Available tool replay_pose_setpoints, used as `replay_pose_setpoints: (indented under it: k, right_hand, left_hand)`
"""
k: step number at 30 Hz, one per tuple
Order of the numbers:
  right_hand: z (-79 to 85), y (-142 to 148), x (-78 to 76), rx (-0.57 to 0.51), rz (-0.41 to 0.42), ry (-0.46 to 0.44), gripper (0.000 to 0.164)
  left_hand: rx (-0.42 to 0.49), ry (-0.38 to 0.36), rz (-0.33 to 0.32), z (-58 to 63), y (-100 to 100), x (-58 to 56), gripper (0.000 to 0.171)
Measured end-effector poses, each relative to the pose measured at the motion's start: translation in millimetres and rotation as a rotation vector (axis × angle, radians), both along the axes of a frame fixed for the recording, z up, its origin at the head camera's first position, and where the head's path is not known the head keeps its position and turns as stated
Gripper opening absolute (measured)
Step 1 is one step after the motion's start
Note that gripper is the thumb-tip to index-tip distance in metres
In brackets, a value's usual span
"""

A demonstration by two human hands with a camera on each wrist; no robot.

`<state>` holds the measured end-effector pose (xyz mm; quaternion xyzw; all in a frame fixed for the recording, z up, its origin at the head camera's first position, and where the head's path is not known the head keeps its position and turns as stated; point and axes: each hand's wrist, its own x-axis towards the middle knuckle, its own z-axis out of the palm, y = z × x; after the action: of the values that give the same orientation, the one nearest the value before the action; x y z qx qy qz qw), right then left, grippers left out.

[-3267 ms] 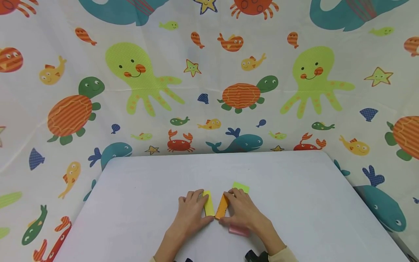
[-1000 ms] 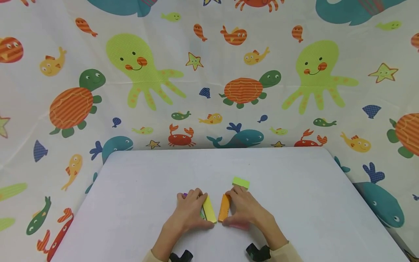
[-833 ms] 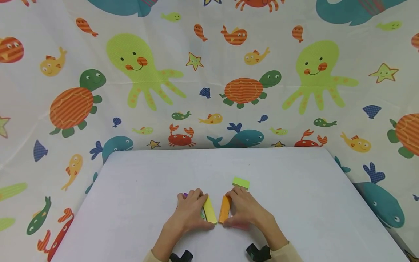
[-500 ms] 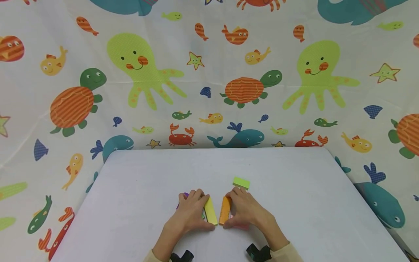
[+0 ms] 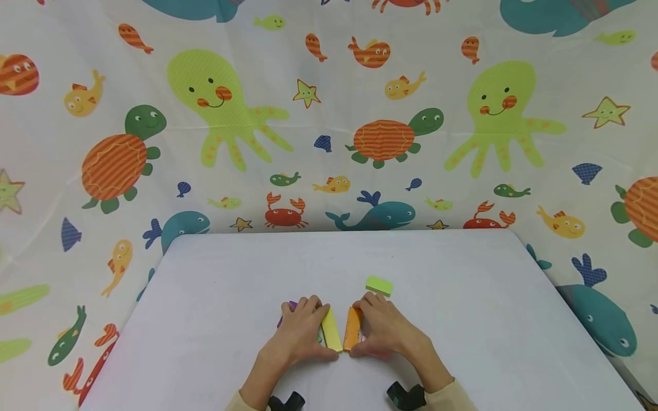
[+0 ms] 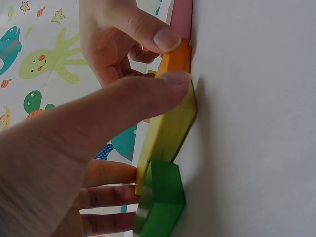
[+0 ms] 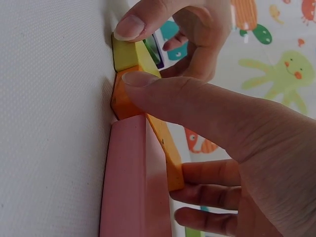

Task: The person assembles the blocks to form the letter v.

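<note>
My left hand (image 5: 298, 331) grips a yellow block (image 5: 331, 330) lengthwise, thumb at its near end and fingers at its far end. My right hand (image 5: 385, 326) holds an orange block (image 5: 352, 329) the same way. Both blocks lie on the white table, their near ends meeting and their far ends apart, like a narrow V. In the left wrist view, a green block (image 6: 165, 197) sits against the yellow one. In the right wrist view, a pink block (image 7: 131, 177) lies against the orange one, partly under my right hand.
A lime green block (image 5: 379, 286) lies just beyond my right fingers. Part of a purple piece (image 5: 293, 305) shows behind my left hand. The white table (image 5: 231, 268) reaches back to a curtain (image 5: 319, 85) printed with sea animals. Black wrist mounts (image 5: 406, 395) show at both wrists.
The orange block has turned more upright in view since the earliest frame. A small gap between the near ends about a second ago has narrowed. Both hands keep their hold.
</note>
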<state>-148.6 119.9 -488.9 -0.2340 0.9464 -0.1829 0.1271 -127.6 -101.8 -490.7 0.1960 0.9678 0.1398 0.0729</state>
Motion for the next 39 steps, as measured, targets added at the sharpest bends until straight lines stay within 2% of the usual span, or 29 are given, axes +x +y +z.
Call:
replay_pose_setpoints:
  k: [24,39]
  right_hand:
    - [1.1,0.3,-0.7,0.005,0.005,0.0,0.086]
    - [0.4,-0.2,-0.6,0.004,-0.003,-0.001,0.088]
  left_hand:
    - [0.014,-0.029,0.005,0.7,-1.3,-1.2,0.093]
    - [0.018,-0.017,0.0,0.5,-1.9,-2.3,0.094]
